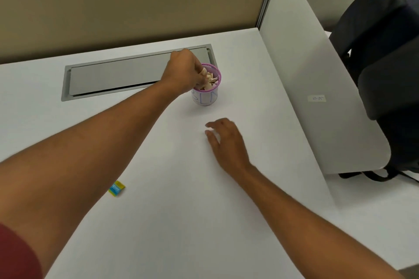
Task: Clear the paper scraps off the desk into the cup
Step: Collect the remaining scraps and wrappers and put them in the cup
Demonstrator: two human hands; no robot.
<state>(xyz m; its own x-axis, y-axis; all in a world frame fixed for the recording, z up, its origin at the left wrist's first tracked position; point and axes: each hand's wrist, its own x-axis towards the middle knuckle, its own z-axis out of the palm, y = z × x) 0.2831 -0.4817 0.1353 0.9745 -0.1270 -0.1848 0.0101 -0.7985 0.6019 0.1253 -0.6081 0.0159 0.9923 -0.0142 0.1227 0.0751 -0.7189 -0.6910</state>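
Observation:
A small white cup [205, 97] with a purple rim and blue writing stands on the white desk [181, 210], near the back. Several pale paper scraps [210, 77] fill it to the top. My left hand [183, 72] is over the cup's left rim, its fingers curled down among the scraps and pinching some. My right hand [226, 142] rests on the desk in front of the cup, fingers spread and relaxed, holding nothing. A small yellow and blue scrap [116, 188] lies on the desk beside my left forearm.
A grey cable hatch [113, 79] is set into the desk behind the cup. A beige partition [136, 7] closes the back, a white side panel [317, 97] the right. A dark backpack [385, 52] sits beyond that panel.

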